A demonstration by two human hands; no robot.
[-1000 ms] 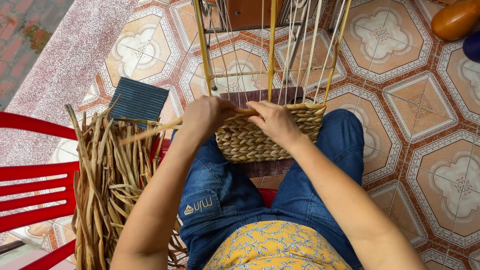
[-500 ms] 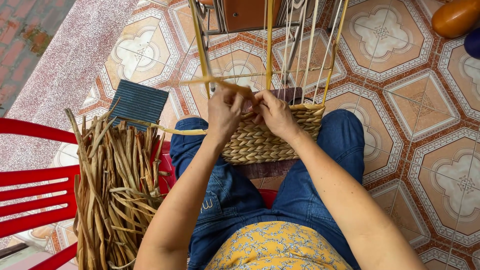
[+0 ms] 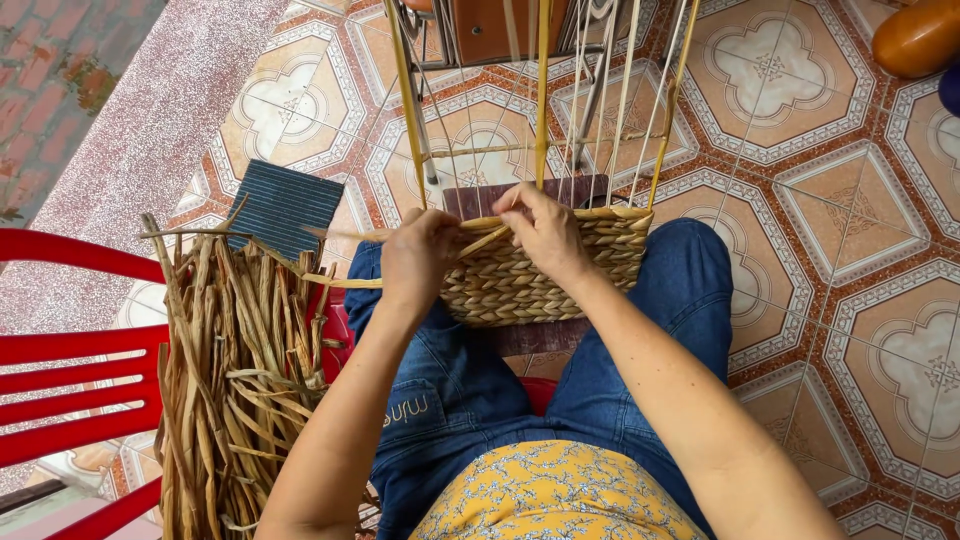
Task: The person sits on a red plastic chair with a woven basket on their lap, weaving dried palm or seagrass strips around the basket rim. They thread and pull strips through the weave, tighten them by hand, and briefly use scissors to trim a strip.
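Note:
A half-woven straw basket (image 3: 545,275) rests on my lap, its upright stakes (image 3: 541,95) rising away from me. My left hand (image 3: 420,258) pinches a flat dried strand (image 3: 345,237) at the basket's left rim; the strand's loose end trails out to the left. My right hand (image 3: 541,230) grips the same strand at the top rim, fingers tucked among the stakes.
A thick bundle of dried strands (image 3: 235,370) lies on a red plastic chair (image 3: 75,350) at my left. A dark ribbed board (image 3: 285,207) lies on the patterned tile floor (image 3: 850,200). A metal frame (image 3: 480,40) stands behind the basket. An orange rounded object (image 3: 915,38) sits top right.
Both hands lifted off the rim with the strand, then came back down to it. The strand's loose end now points left instead of lying across the basket.

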